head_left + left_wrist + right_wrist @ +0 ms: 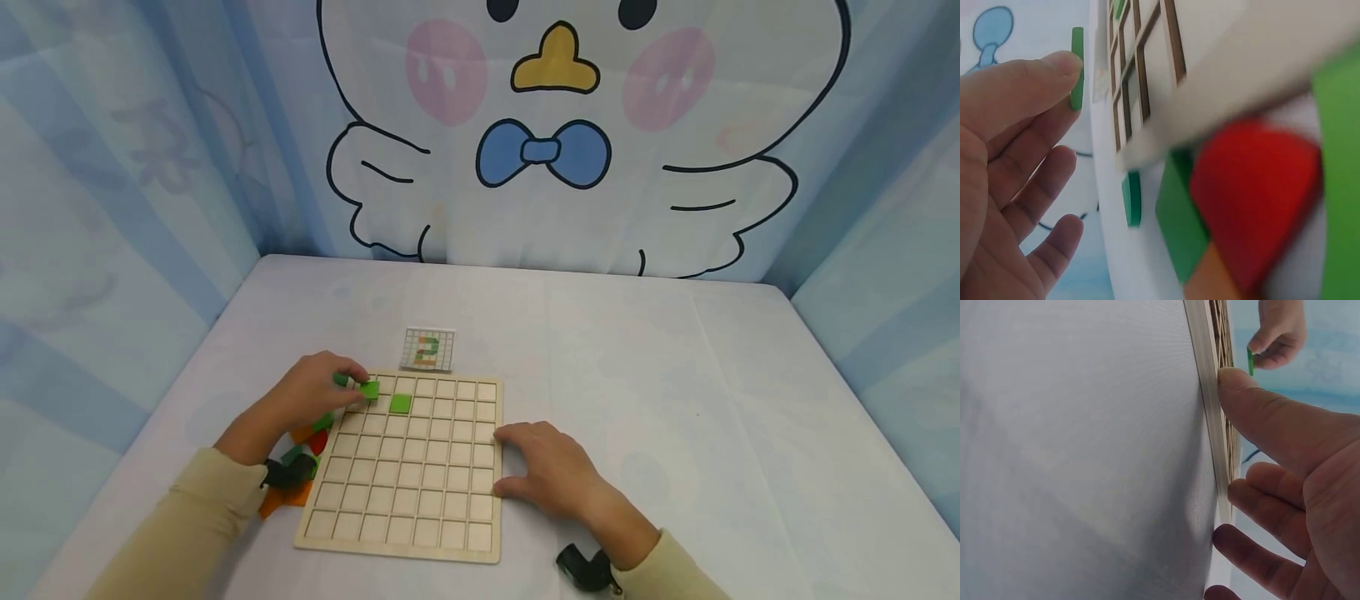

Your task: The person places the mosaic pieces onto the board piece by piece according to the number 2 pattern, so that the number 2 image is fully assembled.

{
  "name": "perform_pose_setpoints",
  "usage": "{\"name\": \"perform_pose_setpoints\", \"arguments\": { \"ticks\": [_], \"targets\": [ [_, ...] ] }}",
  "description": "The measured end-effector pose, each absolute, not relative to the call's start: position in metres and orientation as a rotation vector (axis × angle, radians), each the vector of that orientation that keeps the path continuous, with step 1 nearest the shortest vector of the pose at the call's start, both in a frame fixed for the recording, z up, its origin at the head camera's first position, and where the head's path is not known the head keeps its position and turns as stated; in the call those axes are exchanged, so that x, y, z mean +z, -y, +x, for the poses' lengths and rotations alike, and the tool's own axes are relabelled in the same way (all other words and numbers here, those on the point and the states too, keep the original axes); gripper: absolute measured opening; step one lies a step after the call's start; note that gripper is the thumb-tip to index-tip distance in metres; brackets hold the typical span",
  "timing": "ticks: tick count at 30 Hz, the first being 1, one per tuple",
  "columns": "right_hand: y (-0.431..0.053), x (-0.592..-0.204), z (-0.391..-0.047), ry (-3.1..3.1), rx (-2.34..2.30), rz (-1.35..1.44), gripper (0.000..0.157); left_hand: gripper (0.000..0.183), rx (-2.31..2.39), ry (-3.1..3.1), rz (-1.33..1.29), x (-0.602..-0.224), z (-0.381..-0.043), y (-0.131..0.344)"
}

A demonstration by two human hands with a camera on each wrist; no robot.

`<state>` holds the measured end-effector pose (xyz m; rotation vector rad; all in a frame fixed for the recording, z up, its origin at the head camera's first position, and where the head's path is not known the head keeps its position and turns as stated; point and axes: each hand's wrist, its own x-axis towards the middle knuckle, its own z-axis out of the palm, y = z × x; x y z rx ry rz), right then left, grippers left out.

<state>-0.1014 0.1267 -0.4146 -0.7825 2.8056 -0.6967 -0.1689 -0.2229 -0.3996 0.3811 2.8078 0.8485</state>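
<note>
A wooden grid board [405, 527] lies flat on the table. My left hand [311, 392] is over its far left corner, pinching a small green square tile [371, 389] between thumb and index finger. In the left wrist view that tile [1077, 94] is edge-on and raised off the board, the other fingers loosely bent. Another green tile [401, 404] sits in a cell near the far edge. At the board's right side, my right hand [551, 468] touches the rim with thumb and fingertips. The right wrist view shows those fingers [1272, 434] loosely spread.
Beyond the board lies a small pattern card [427, 350] with a coloured figure on a grid. Loose pieces in red [318, 442], green and orange [287, 498] lie along the board's left edge, partly under my left wrist. Printed curtains stand behind the table.
</note>
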Motion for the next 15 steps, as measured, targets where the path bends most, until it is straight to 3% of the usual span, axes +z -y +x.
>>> {"name": "perform_pose_setpoints", "arguments": {
  "ticks": [15],
  "targets": [
    [-0.127, -0.415, -0.102, -2.806, -0.695, -0.780, 0.057, 0.020, 0.866, -2.753, 0.568, -0.409, -0.176, 0.184]
  ]
}}
